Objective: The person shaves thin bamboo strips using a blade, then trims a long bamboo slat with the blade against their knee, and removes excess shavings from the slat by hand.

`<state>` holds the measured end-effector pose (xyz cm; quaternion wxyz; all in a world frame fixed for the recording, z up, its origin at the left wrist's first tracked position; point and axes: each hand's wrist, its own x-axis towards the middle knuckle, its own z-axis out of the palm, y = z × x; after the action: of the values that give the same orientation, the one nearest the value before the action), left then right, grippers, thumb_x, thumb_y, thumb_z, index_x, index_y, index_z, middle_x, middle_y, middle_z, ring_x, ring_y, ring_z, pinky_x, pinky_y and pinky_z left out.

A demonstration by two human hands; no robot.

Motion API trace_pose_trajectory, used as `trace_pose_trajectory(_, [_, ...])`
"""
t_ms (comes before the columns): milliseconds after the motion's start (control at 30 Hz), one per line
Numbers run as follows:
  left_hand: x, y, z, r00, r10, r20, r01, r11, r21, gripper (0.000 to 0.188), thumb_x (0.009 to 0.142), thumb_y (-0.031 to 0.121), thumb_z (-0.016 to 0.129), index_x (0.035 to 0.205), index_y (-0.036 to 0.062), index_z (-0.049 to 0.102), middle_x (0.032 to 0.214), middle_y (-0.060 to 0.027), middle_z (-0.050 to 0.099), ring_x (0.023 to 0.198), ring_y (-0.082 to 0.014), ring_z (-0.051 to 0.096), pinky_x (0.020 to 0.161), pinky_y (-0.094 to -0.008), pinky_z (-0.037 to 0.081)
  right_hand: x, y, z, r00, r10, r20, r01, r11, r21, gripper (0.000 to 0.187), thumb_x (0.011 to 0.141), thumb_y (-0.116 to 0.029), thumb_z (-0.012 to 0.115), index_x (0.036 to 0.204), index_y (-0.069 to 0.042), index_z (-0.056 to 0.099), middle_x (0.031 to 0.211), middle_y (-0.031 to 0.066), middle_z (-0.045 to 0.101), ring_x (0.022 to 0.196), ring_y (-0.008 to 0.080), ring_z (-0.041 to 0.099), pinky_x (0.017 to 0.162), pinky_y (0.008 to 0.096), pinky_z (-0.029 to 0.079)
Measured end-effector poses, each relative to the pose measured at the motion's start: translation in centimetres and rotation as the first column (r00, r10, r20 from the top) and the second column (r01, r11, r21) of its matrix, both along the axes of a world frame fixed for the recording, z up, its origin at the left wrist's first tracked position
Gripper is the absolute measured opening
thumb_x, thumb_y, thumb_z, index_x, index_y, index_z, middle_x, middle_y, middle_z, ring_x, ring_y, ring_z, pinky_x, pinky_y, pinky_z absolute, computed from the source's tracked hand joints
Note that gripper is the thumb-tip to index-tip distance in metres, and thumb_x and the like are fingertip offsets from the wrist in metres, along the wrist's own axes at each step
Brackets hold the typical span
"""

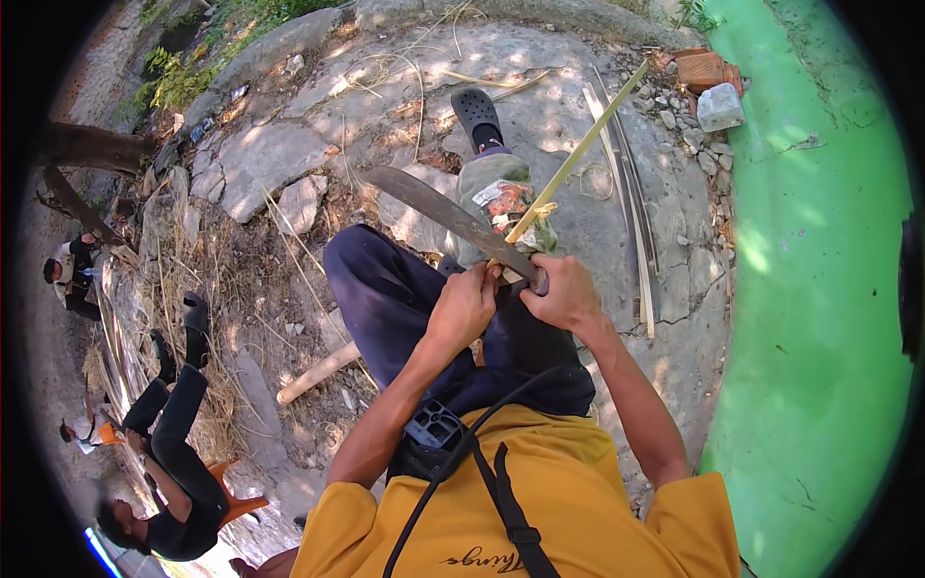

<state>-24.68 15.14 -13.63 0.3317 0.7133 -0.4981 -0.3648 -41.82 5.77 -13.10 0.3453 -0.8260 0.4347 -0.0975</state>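
Observation:
A long, dark-bladed machete (pixel 434 207) lies slantwise across my lap, its broad tip pointing up and left. My right hand (pixel 567 297) is closed around its near end. My left hand (pixel 464 306) pinches the lower end of a pale yellow-green bamboo strip (pixel 588 144) close to the blade. The strip runs up and right, passing behind the machete; where the two meet is partly hidden by my fingers. Beneath them, a patterned cloth (pixel 515 197) covers my lower leg.
Long split strips (pixel 631 202) lie on the cracked stone ground to the right, beside rubble and a green wall (pixel 809 270). A wooden pole (pixel 318 374) rests left of my knee. Another person (pixel 178 472) sits on an orange chair at lower left, with others farther off.

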Motion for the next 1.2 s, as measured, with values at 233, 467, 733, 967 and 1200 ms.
trace_pose_trajectory(233, [-0.1, -0.3, 0.6, 0.999, -0.026, -0.039, 0.027, 0.999, 0.034, 0.032, 0.106, 0.018, 0.048, 0.092, -0.0074, 0.061, 0.075, -0.0317, 0.061, 0.078, -0.0515, 0.062, 0.066, -0.0557, 0.045, 0.2, 0.0, -0.4, 0.999, -0.044, -0.03, 0.042, 0.997, -0.062, 0.026, 0.071, -0.027, 0.076, 0.083, -0.005, 0.069, 0.072, 0.0226, 0.068, 0.073, 0.0445, 0.069, 0.069, 0.0507, 0.057])
trace_pose_trajectory(467, [0.2, 0.8, 1.4, 0.999, -0.023, -0.043, 0.024, 0.999, 0.034, 0.037, 0.108, 0.023, 0.048, 0.089, -0.0067, 0.059, 0.074, -0.0288, 0.06, 0.074, -0.0488, 0.06, 0.066, -0.05, 0.046, 0.4, 1.0, -0.2, 0.995, -0.081, -0.052, 0.075, 0.991, -0.109, 0.025, 0.071, -0.028, 0.077, 0.082, -0.007, 0.07, 0.073, 0.0218, 0.069, 0.073, 0.044, 0.069, 0.069, 0.0511, 0.057])
trace_pose_trajectory(733, [0.6, 3.0, 2.1, 0.993, -0.003, -0.114, 0.021, 0.987, 0.158, 0.044, 0.109, 0.03, 0.048, 0.081, -0.0031, 0.053, 0.066, -0.0142, 0.047, 0.061, -0.024, 0.044, 0.059, -0.0395, 0.039, 0.9, 1.5, -0.1, 0.989, -0.133, -0.07, 0.123, 0.982, -0.14, 0.025, 0.072, -0.028, 0.075, 0.085, -0.007, 0.073, 0.076, 0.0219, 0.071, 0.074, 0.0427, 0.071, 0.071, 0.0513, 0.058])
trace_pose_trajectory(967, [1.2, 1.7, 0.9, 0.996, -0.057, -0.066, 0.059, 0.998, 0.032, 0.042, 0.109, 0.026, 0.048, 0.083, -0.0056, 0.055, 0.065, -0.0216, 0.05, 0.058, -0.0341, 0.047, 0.06, -0.0437, 0.042, 0.5, 1.8, 0.1, 0.998, -0.061, -0.007, 0.06, 0.99, -0.131, 0.025, 0.074, -0.027, 0.074, 0.086, -0.005, 0.073, 0.077, 0.023, 0.071, 0.076, 0.0432, 0.071, 0.072, 0.05, 0.058])
trace_pose_trajectory(1200, [-0.2, 3.4, 3.5, 1.0, 0.012, 0.008, -0.013, 0.993, 0.114, 0.036, 0.108, 0.022, 0.049, 0.087, -0.0059, 0.057, 0.066, -0.024, 0.053, 0.059, -0.0403, 0.053, 0.06, -0.0449, 0.043, 0.2, 1.1, 0.0, 0.99, -0.138, 0.027, 0.138, 0.99, -0.019, 0.024, 0.075, -0.028, 0.074, 0.083, -0.005, 0.073, 0.078, 0.0214, 0.071, 0.077, 0.0432, 0.07, 0.072, 0.0494, 0.057])
